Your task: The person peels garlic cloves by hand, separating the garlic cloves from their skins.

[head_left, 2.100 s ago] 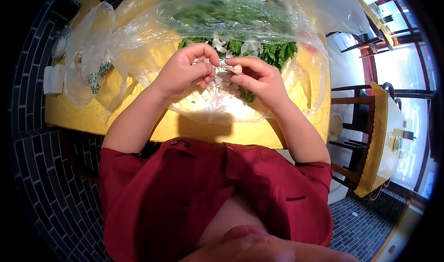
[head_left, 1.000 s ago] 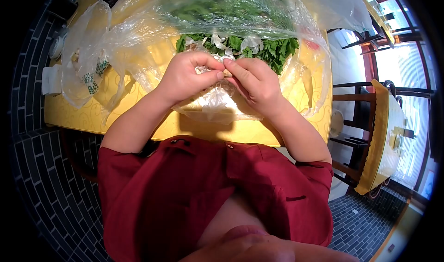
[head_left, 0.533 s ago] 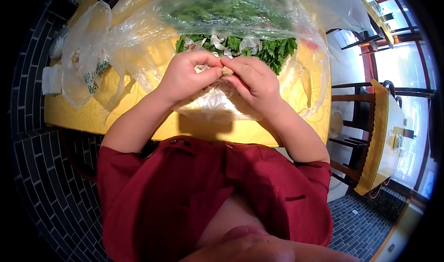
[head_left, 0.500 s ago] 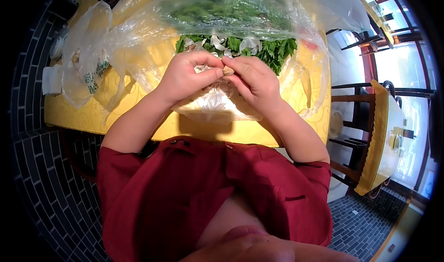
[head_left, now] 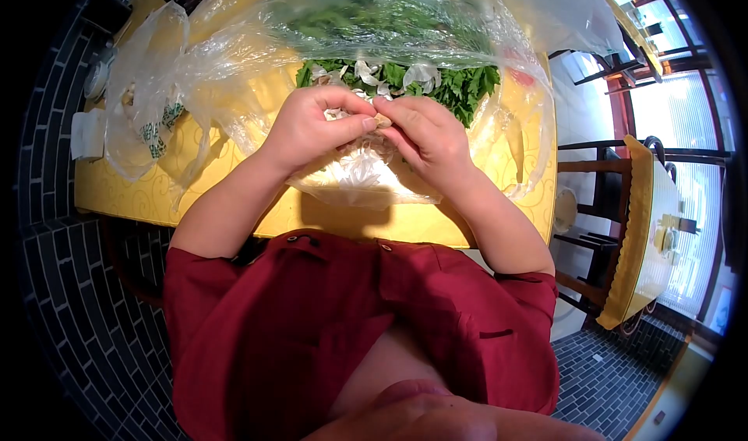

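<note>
Between the fingertips of both hands is a small pale-brown clove, which looks like garlic (head_left: 382,121). My left hand (head_left: 315,128) pinches it from the left, thumb and forefinger together. My right hand (head_left: 431,135) grips it from the right with thumb and fingers. Under the hands lies a pile of white papery skins (head_left: 363,168) on clear plastic. Just beyond are green leaves (head_left: 467,90) with a few pale skins on them, partly covered by a clear plastic bag (head_left: 389,28).
The yellow tablecloth (head_left: 117,184) lies under everything. At the left are a clear bag with green print (head_left: 160,129) and a white box (head_left: 87,134). Another plastic bag (head_left: 573,16) hangs at the upper right edge. A second table (head_left: 643,238) with chairs stands at the right.
The hands were apart at first, with the clove in my right hand. They have come together, and both now touch the clove. Over the last half second they have barely moved.
</note>
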